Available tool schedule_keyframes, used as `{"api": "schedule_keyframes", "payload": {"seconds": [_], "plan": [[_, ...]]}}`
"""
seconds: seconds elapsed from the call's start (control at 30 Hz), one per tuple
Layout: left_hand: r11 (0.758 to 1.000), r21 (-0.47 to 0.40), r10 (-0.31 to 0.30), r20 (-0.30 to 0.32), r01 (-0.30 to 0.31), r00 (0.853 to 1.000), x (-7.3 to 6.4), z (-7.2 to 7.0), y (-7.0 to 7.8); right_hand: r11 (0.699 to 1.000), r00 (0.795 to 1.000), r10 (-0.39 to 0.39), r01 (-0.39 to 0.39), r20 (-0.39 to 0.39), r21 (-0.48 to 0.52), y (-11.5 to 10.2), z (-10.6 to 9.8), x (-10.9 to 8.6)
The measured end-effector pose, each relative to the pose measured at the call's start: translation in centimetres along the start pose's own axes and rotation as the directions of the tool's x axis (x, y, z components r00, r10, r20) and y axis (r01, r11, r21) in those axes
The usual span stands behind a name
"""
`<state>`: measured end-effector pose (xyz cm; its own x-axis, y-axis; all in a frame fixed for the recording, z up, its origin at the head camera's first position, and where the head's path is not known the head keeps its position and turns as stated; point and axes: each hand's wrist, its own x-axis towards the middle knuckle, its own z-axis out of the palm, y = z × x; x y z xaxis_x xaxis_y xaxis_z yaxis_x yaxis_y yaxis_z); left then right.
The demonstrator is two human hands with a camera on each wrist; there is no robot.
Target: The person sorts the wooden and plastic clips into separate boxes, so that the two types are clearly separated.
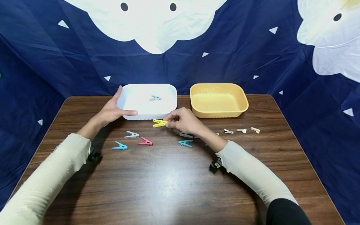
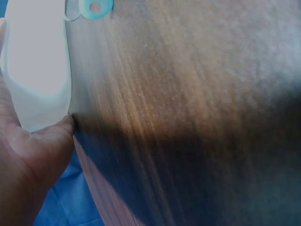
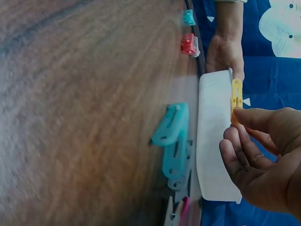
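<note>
My left hand (image 1: 110, 111) holds the near left corner of a white plastic basin (image 1: 140, 117). Its thumb lies along the front rim and its fingers run up the left side, partly hidden. A pale blue clothespin (image 1: 155, 97) lies inside the basin. Just in front of the basin's right end, my right hand (image 1: 184, 120) pinches a yellow clothespin (image 1: 159, 123) between thumb and fingertips, with the clothespin pointing left. In the right wrist view, the yellow clothespin (image 3: 237, 94) overlaps the edge of the white basin (image 3: 216, 141).
A yellow basin (image 1: 219, 114) stands right of the white one. Left on the wooden table lie grey (image 1: 131, 134), blue (image 1: 120, 146) and red clothespins (image 1: 145, 141). A blue clothespin (image 1: 185, 143) and others lie under my right forearm. Small wooden clips (image 1: 241, 130) sit farther right.
</note>
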<state>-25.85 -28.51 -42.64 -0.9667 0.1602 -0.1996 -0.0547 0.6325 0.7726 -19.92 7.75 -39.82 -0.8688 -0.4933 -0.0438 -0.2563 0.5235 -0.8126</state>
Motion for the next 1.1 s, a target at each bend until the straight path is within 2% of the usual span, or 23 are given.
{"api": "schedule_keyframes", "payload": {"seconds": [0.43, 1.1], "plan": [[1.000, -0.010, 0.019, -0.004, -0.019, 1.000, -0.1, 0.3, -0.1, 0.999, 0.994, -0.044, 0.042, -0.101, -0.014, -0.4, -1.7, 0.4], [1.000, 0.009, 0.014, -0.003, -0.014, 1.000, -0.4, 0.1, 0.2, 0.999, 0.982, -0.054, 0.051, -0.179, -0.018, -2.1, -1.8, 3.8]]}}
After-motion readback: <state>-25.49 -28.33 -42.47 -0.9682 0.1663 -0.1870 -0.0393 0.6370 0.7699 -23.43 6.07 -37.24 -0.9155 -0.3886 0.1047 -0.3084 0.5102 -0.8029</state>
